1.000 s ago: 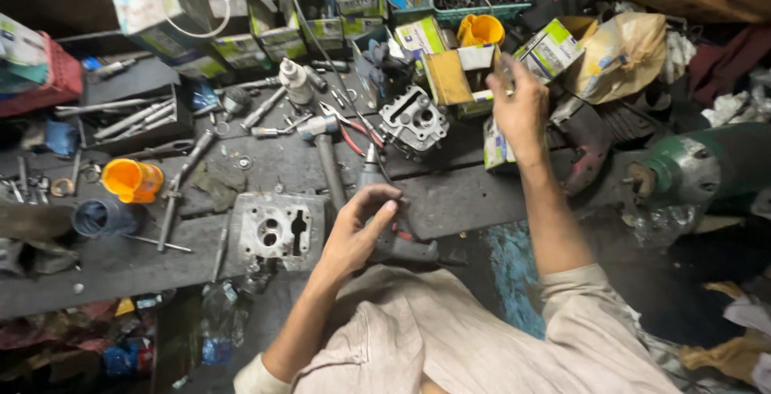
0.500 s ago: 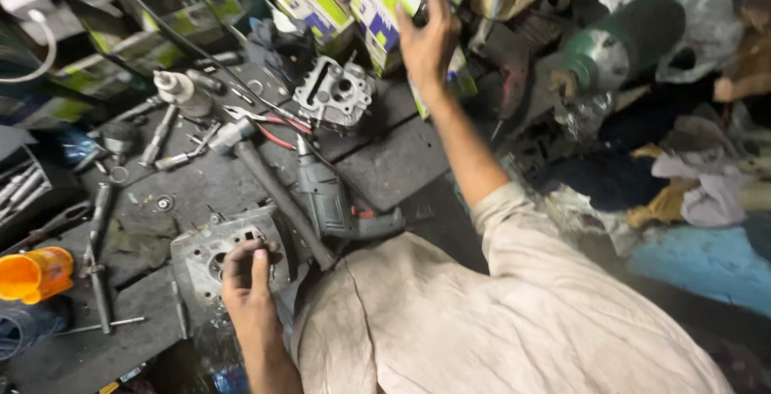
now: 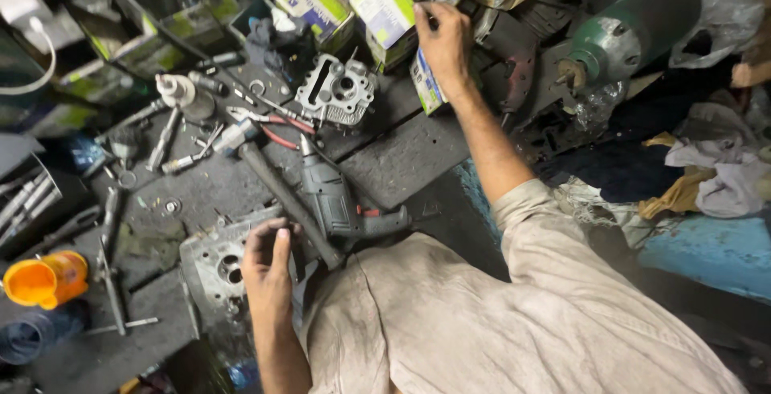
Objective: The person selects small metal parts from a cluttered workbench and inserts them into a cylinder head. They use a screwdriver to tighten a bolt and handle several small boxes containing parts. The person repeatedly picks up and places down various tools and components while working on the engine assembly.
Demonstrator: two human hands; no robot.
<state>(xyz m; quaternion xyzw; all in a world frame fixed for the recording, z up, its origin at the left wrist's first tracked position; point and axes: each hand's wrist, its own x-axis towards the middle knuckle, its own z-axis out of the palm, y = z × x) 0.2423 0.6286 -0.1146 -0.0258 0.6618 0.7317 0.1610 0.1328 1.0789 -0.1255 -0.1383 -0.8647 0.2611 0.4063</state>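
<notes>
My left hand (image 3: pixel 267 269) rests on a grey metal engine cylinder head (image 3: pixel 215 264) lying on the dark, greasy workbench, fingers curled over its edge. My right hand (image 3: pixel 444 39) reaches far forward among small green-and-white cardboard boxes (image 3: pixel 385 8) and pinches a small box (image 3: pixel 427 87) at its top. A grey electric drill (image 3: pixel 333 201) and a long hammer handle (image 3: pixel 281 195) lie between my arms. A second aluminium cylinder head (image 3: pixel 337 89) sits further back.
Spanners, sockets and red-handled pliers (image 3: pixel 269 121) are scattered on the bench. An orange container (image 3: pixel 44 279) stands at the left edge. A green motor (image 3: pixel 630 28) lies at the upper right, with rags (image 3: pixel 715 173) and blue sheet below it.
The view has swung and closed in on the bench. My left hand settled onto the near cylinder head. My right hand stayed stretched out at the boxes.
</notes>
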